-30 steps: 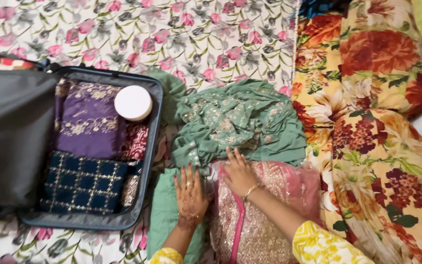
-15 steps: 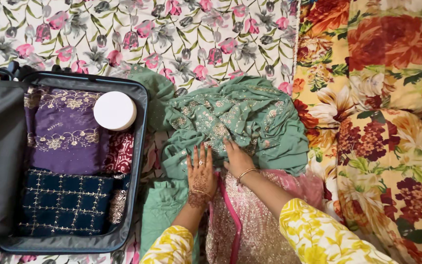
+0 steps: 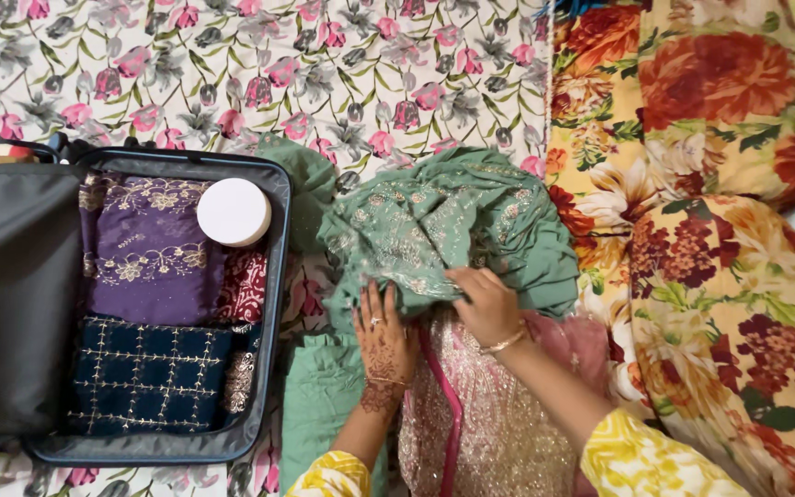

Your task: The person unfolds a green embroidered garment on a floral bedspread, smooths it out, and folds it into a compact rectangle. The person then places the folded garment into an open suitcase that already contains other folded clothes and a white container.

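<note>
Under both hands: green garment point(image 3: 453, 230), embroidered, bunched on the bed.
left hand point(image 3: 384, 345): flat, fingers spread wide, palm down on the garment's lower left edge; grips nothing.
right hand point(image 3: 485, 304): fingers curled over the lower hem, just beside the left; looks like a light pinch of cloth, can't tell how firm.
below hands: pink garment point(image 3: 489, 423), sequinned, lying under the forearms; green hem overlaps its top.
below-left of left hand: plain green cloth point(image 3: 324, 414), folded, touching the pink piece.
left of hands: suitcase point(image 3: 273, 276), open, well within reach.
in suitcase: purple cloth point(image 3: 140, 267) at far end, navy cloth point(image 3: 140, 373) at near end, white lid point(image 3: 234, 212) resting on the purple, red cloth point(image 3: 246, 285) beside it.
right of hands: floral blanket point(image 3: 720, 276), orange-red, heaped, near the garment's right edge.
beneath all: floral sheet point(image 3: 232, 74).
doing it well (judgement): keep the left palm as anchor, smooth outward with the right, flatten the bunched top before folding, keep embroidery from snagging the sequins.
</note>
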